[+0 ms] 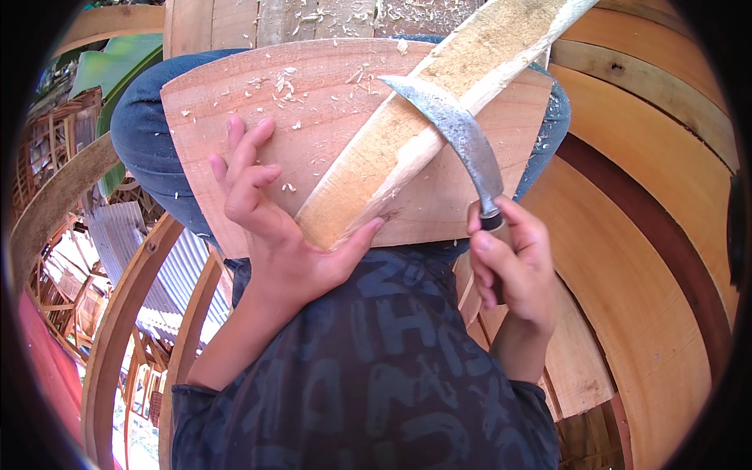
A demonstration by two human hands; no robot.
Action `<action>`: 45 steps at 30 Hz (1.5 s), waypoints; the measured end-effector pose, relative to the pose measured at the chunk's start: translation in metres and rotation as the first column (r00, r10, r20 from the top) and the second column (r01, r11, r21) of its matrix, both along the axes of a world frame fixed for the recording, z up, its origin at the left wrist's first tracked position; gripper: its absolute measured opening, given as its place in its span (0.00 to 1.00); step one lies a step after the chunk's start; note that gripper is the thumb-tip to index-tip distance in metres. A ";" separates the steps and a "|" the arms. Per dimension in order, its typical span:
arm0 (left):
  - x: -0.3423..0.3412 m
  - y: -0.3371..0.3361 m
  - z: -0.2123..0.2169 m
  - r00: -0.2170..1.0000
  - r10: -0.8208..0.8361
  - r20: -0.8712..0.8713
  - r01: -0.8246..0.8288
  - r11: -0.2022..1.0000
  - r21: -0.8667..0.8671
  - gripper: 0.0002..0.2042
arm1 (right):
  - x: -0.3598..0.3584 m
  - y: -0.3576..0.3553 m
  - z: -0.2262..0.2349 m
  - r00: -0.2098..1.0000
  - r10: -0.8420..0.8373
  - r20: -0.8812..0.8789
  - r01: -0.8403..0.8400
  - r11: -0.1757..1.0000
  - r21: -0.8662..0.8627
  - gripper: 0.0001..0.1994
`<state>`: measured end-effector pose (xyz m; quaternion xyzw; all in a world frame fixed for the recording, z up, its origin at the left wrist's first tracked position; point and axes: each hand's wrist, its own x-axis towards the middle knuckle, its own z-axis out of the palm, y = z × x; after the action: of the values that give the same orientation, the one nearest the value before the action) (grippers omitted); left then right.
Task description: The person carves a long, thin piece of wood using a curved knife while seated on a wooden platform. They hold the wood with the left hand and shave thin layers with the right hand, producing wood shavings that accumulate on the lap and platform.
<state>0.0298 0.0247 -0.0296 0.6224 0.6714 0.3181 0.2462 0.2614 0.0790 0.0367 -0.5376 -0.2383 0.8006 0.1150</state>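
A long pale strip of wood (pixel 376 176) slants across a flat reddish board (pixel 227 94) on my lap, its near end towards my belly. My left hand (pixel 270 219) rests at that near end, thumb along one side and fingers spread on the other, not wrapped round it. My right hand (pixel 513 258) is closed on the dark handle of a curved, sickle-like knife (pixel 462 137). The grey blade arcs over the strip, its tip pointing left past the strip's far-left edge. I cannot tell whether the blade touches the wood. The strip's right edge looks freshly cut and whiter.
Wood shavings (pixel 286 86) lie scattered over the board and on the planks (pixel 313 19) beyond. Curved planks (pixel 627 258) rise on my right. On my left stand curved wooden ribs (pixel 129 329), with corrugated metal sheet (pixel 176 262) and a large green leaf (pixel 117 66) past them.
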 end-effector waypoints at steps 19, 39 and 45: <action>0.000 0.002 0.003 0.999 -0.037 -0.002 0.037 0.999 -0.025 0.47 | -0.001 -0.011 -0.003 0.994 -0.086 0.070 0.082 0.995 0.055 0.08; 0.000 0.000 0.000 1.000 -0.005 -0.009 0.005 1.000 0.003 0.44 | 0.005 -0.004 0.001 0.993 0.004 0.115 -0.015 0.995 0.094 0.08; 0.000 0.002 0.002 1.000 -0.019 -0.015 0.019 1.000 0.000 0.44 | 0.001 -0.006 0.000 0.994 0.067 0.088 -0.069 0.998 0.017 0.08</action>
<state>0.0297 0.0265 -0.0280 0.6310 0.6674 0.3112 0.2441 0.2625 0.0730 0.0372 -0.5626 -0.2690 0.7774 0.0826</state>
